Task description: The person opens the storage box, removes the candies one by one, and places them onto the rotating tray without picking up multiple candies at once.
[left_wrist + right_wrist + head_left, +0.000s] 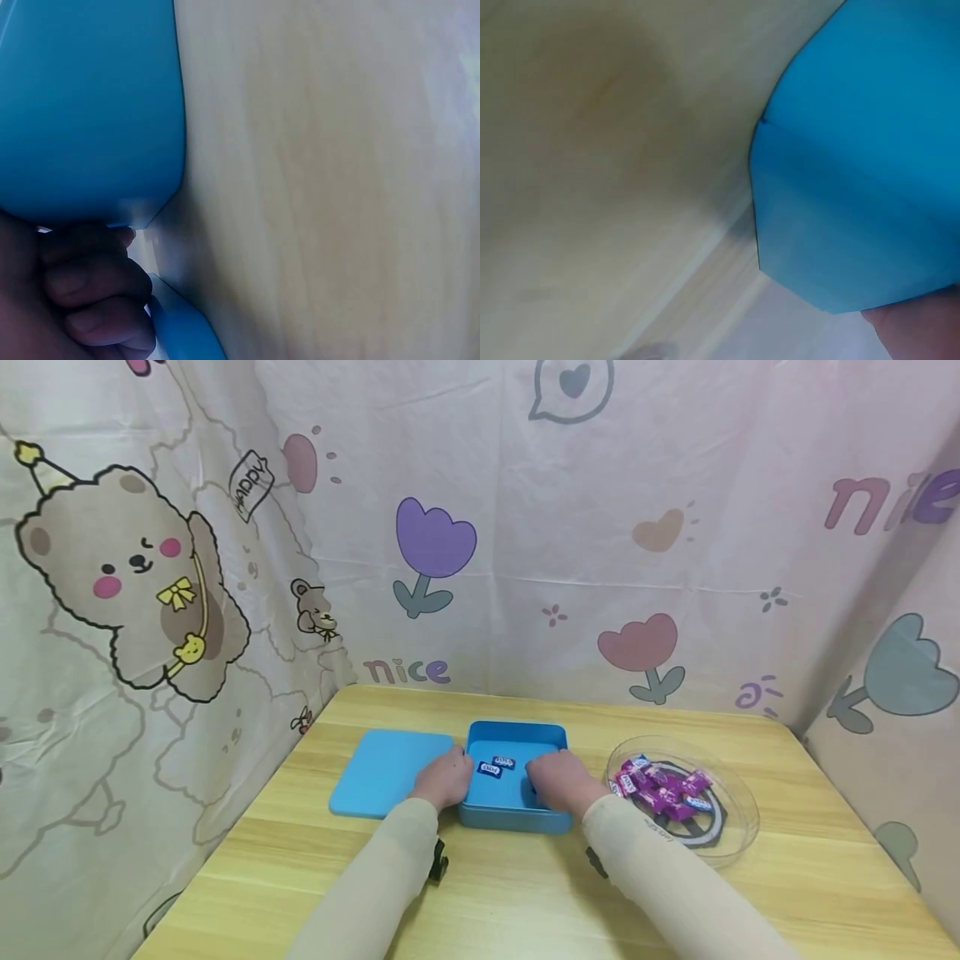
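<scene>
An open blue box (513, 820) stands on the table with two small blue-wrapped candies (491, 769) lying inside it. My left hand (448, 777) grips the box's left wall; its curled fingers (101, 289) show against the outside of that wall in the left wrist view. Over the right rim reaches my right hand (564, 781), fingers curled down inside the box. A small dark blue piece, seemingly a wrapped candy, peeks from under its fingertips, mostly hidden. In the right wrist view only a bit of that hand (922, 326) shows at the box's edge.
A flat blue lid (386, 772) lies left of the box, close beside my left hand. To the right, a round clear dish (738, 827) holds several purple and blue wrapped candies (667, 789). Printed curtains (510, 635) hang behind the wooden table (517, 893).
</scene>
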### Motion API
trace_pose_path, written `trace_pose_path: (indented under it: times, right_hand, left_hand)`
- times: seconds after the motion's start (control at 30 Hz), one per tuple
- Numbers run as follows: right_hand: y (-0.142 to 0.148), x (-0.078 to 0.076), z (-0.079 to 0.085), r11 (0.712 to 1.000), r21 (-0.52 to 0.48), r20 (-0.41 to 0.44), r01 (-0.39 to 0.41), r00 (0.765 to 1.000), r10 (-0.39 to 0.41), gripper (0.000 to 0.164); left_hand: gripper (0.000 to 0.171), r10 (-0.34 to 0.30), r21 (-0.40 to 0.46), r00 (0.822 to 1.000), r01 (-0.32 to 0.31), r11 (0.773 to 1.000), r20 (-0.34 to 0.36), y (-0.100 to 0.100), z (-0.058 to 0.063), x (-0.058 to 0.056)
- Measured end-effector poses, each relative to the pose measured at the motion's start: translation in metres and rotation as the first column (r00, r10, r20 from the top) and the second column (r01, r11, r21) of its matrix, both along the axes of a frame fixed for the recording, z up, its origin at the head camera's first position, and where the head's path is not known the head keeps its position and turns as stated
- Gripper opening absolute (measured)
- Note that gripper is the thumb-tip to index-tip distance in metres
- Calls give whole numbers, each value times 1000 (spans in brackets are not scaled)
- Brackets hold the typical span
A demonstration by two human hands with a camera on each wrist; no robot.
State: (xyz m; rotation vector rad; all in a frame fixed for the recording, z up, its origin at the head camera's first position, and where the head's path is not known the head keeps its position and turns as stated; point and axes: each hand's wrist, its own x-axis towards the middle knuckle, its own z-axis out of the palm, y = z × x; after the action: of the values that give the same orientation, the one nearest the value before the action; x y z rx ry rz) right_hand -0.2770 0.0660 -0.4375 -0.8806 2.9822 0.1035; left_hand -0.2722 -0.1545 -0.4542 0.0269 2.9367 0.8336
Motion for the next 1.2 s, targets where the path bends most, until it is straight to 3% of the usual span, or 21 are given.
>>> trace_pose_path:
  times: [0.13, 0.27, 0.43, 0.6, 0.77, 0.9, 1.2]
  right_hand:
    - [2, -3, -2, 999, -47, 15, -2, 1000, 3, 13]
    - [7, -6, -5, 986, -164, 36, 8, 999, -2, 13]
    - [14, -7, -5, 942, -335, 21, 18, 1000, -12, 15]
    - [27, -5, 10, 904, -427, 7, 18, 1000, -17, 18]
    - [56, -7, 20, 887, -460, 10, 39, 999, -39, 20]
    - [96, -7, 22, 892, -448, -23, 54, 997, -72, 19]
    - [180, -7, 26, 901, -387, 44, 195, 980, -193, 24]
  left_hand:
    - [54, 2, -7, 1000, -2, 1000, -4, 0, -1, -1]
    - [54, 4, -4, 1000, -4, 1000, -4, 0, -2, -1]
    - [55, 8, 1, 1000, -8, 1000, 3, 1, -1, 0]
    - [56, 10, -2, 1000, -10, 1000, 10, 2, 3, 1]
    - [55, 13, -4, 1000, -13, 1000, 13, 2, 3, 2]
    - [56, 6, 10, 1000, -6, 1000, 20, 4, 0, 1]
    - [55, -2, 5, 1000, 2, 1000, -5, 1, -1, -1]
